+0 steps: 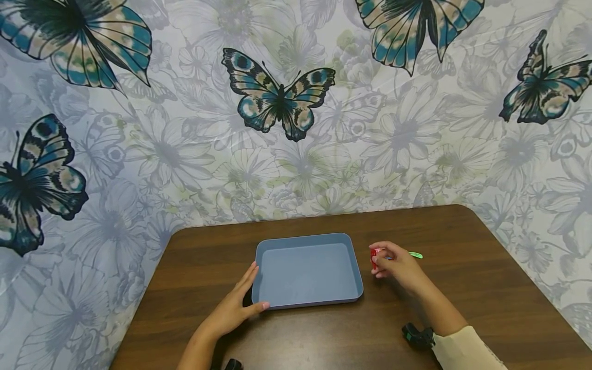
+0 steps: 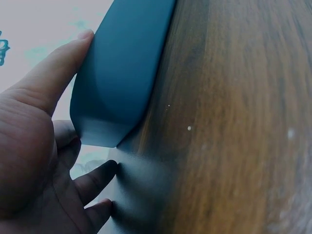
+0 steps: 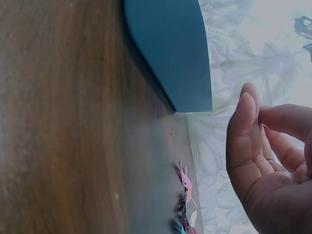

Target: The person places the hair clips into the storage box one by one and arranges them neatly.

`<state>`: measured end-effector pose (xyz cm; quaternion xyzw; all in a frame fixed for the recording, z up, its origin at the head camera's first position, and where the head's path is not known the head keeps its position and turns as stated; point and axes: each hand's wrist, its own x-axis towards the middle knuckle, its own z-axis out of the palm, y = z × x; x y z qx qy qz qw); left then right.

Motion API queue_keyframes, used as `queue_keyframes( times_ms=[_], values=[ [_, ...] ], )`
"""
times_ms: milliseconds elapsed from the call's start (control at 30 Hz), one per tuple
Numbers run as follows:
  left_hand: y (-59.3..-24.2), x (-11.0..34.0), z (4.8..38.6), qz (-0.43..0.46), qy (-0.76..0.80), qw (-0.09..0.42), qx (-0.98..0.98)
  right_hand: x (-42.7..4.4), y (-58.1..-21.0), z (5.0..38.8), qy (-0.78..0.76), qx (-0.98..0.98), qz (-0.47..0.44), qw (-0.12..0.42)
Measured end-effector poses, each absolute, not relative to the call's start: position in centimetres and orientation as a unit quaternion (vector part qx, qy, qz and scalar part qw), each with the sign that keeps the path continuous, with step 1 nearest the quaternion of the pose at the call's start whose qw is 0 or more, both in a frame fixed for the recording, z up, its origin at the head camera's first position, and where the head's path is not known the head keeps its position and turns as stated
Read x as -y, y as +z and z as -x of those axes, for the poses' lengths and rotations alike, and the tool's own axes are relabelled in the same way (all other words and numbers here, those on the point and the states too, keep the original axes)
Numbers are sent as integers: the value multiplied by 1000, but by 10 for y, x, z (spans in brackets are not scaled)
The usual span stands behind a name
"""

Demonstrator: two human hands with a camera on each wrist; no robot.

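A shallow blue-grey tray (image 1: 307, 303) sits flat on the brown table in the head view. At its front left corner, my left hand (image 1: 229, 311) touches it with the thumb along the front wall and the fingers spread at the left side. The left wrist view shows that thumb against the tray wall (image 2: 119, 63). Right of the tray is my right hand (image 1: 399, 267), its fingers loosely bent and the thumb close to them. Small colourful pieces (image 3: 186, 195) lie on the table below it. A red piece (image 1: 374, 255) and a green tip (image 1: 416, 255) show around the hand, which partly hides them.
The wooden table (image 1: 314, 339) has rounded far corners and ends at a wall covering (image 1: 398, 133) printed with butterflies and flowers. A black wrist device (image 1: 418, 336) is at the right wrist, near the light sleeve (image 1: 464, 349).
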<state>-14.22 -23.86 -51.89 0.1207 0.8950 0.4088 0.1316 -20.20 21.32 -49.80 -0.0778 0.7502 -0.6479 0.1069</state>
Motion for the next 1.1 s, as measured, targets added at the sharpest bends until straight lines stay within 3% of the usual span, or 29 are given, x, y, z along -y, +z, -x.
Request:
queue_keyframes(
  times_ms=[633, 1100],
  values=[
    [-519, 239, 144, -118, 417, 133, -891, -197, -493, 204, -673, -728, 89, 95],
    [-519, 239, 144, -117, 415, 135, -892, -186, -491, 206, -662, -728, 127, 125]
  ],
)
